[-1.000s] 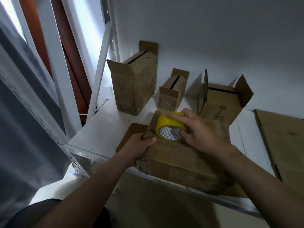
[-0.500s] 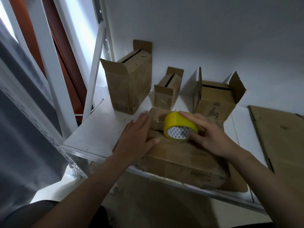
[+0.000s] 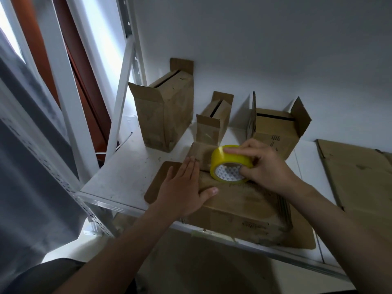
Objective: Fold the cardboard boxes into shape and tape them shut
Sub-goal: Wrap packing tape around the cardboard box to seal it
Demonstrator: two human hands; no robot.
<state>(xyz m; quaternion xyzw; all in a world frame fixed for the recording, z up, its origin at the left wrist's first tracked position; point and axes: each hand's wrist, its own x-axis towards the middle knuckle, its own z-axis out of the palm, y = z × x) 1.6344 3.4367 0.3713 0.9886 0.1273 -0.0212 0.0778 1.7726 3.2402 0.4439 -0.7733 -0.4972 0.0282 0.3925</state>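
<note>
Left hand, earlier clutching the box, now lies flat on it; right hand grips the tape roll.

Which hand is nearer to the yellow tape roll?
Right. The right hand grips the yellow tape roll; the left hand lies flat on the box just left of it, apart.

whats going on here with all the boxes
A person is taping a cardboard box shut on a white shelf. The left hand presses flat on its top while the right hand holds a yellow tape roll against it. Behind stand a tall box, a small box and a wide box, flaps up; flattened cardboard lies to the right.
</note>
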